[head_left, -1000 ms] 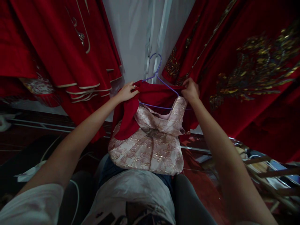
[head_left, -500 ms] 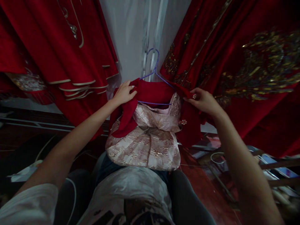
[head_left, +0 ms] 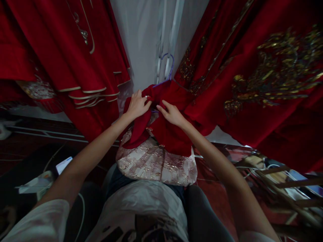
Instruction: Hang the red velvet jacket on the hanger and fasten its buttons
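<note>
A red jacket (head_left: 168, 132) with a pink and gold brocade lining (head_left: 156, 164) hangs on a purple wire hanger (head_left: 169, 64) in front of me. My left hand (head_left: 137, 106) grips the left front edge near the collar. My right hand (head_left: 171, 114) pinches the right front panel, which lies folded across the chest over the lining. Both hands meet at the middle of the garment, just below the hanger hook. The hanger's shoulders are hidden under the red cloth.
Red embroidered garments hang at the left (head_left: 75, 57) and at the right (head_left: 254, 77), with a white wall (head_left: 146, 37) between them. A white cloth or paper (head_left: 37, 183) lies low at the left. Wooden slats and clutter (head_left: 285, 181) sit low at the right.
My right hand has drawn the right red panel from the hanger's right end across to the middle, covering most of the pink lining. My left hand has stayed on the left edge.
</note>
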`<act>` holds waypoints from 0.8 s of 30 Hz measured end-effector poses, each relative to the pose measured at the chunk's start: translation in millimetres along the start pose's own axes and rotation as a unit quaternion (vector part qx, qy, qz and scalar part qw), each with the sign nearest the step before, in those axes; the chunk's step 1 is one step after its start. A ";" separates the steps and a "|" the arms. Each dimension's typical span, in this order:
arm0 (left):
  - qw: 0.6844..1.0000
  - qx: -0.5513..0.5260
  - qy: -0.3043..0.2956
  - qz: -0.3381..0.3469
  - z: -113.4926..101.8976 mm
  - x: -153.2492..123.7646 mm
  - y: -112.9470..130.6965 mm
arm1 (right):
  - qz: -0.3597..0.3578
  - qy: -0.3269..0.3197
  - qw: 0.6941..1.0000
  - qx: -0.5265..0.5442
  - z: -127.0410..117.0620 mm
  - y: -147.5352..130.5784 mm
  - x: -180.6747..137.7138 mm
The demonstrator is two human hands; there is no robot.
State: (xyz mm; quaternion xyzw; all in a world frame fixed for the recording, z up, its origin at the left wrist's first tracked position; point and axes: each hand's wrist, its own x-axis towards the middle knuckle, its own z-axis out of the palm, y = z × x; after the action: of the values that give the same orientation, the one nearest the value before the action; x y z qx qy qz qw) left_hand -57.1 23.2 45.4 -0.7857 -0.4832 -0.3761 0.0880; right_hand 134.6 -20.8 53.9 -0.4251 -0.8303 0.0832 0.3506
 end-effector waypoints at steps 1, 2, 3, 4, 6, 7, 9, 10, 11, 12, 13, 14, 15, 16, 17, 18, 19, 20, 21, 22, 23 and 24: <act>1.000 -0.003 0.019 0.002 -2.7 1.5 2.9 | 0.003 0.002 1.000 -0.001 -0.8 -0.9 -1.9; 0.999 -0.001 0.038 0.006 -5.4 2.1 8.0 | 0.004 0.006 1.000 -0.002 -2.1 -1.1 -4.1; 0.999 0.004 0.050 0.011 -7.6 1.5 15.1 | 0.005 0.013 1.000 -0.002 -3.5 -0.9 -6.5; 0.998 0.013 0.050 0.022 -9.0 -0.4 23.5 | 0.004 0.023 1.000 0.001 -4.7 -0.3 -8.8; 0.998 0.035 0.001 0.059 -8.9 -8.4 41.1 | 0.006 0.056 0.998 0.015 -6.1 1.4 -13.0; 0.995 0.044 -0.039 0.084 -7.3 -13.8 48.8 | 0.010 0.078 0.997 0.024 -6.4 2.5 -14.9; 0.984 0.059 -0.108 0.128 -2.2 -25.1 59.1 | 0.020 0.112 0.993 0.041 -6.8 5.6 -18.5; 0.981 0.061 -0.126 0.138 0.7 -29.8 61.5 | 0.025 0.119 0.991 0.050 -6.9 7.4 -20.4; 0.980 0.057 -0.132 0.137 3.6 -33.5 62.2 | 0.030 0.121 0.990 0.058 -7.0 9.3 -22.5; 0.983 0.045 -0.127 0.126 6.4 -35.8 61.7 | 0.033 0.121 0.990 0.066 -6.8 11.2 -24.7; 0.987 0.022 -0.114 0.107 9.2 -36.9 60.4 | 0.037 0.121 0.989 0.075 -6.4 12.8 -27.0; 0.992 -0.014 -0.095 0.085 12.1 -37.1 58.6 | 0.039 0.121 0.988 0.086 -5.8 14.0 -29.2; 0.994 -0.062 -0.072 0.061 15.1 -36.6 56.8 | 0.039 0.123 0.987 0.101 -4.9 14.7 -31.3; 0.991 -0.119 -0.045 0.035 18.4 -36.0 55.1 | 0.038 0.125 0.985 0.116 -3.8 15.0 -33.1; 0.984 -0.179 -0.016 0.009 21.8 -35.6 53.7 | 0.033 0.127 0.983 0.130 -2.7 14.9 -34.6; 0.972 -0.234 0.012 -0.018 25.2 -35.6 52.6 | 0.028 0.130 0.981 0.143 -1.6 14.4 -35.8; 0.958 -0.280 0.035 -0.043 28.4 -36.1 51.9 | 0.022 0.135 0.979 0.153 -0.6 13.8 -36.7; 0.946 -0.315 0.051 -0.064 31.1 -37.2 51.5 | 0.014 0.138 0.977 0.162 0.2 13.2 -37.4; 0.936 -0.338 0.063 -0.080 33.2 -38.6 51.3 | 0.006 0.136 0.975 0.173 0.9 12.7 -38.0; 0.928 -0.354 0.071 -0.092 34.6 -40.1 51.2 | -0.003 0.128 0.974 0.187 1.3 12.3 -38.6; 0.922 -0.365 0.077 -0.102 35.3 -41.5 51.1 | -0.011 0.116 0.972 0.202 1.7 12.2 -39.3; 0.918 -0.372 0.082 -0.109 35.4 -42.7 51.1 | -0.018 0.105 0.971 0.215 1.9 12.3 -40.1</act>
State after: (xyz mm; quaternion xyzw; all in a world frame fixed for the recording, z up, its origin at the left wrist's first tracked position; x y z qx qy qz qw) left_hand -7.7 -15.1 3.3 -0.6708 -0.3820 -0.5990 -0.2127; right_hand 157.0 -43.5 26.6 -0.3313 -0.7591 0.2087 0.5201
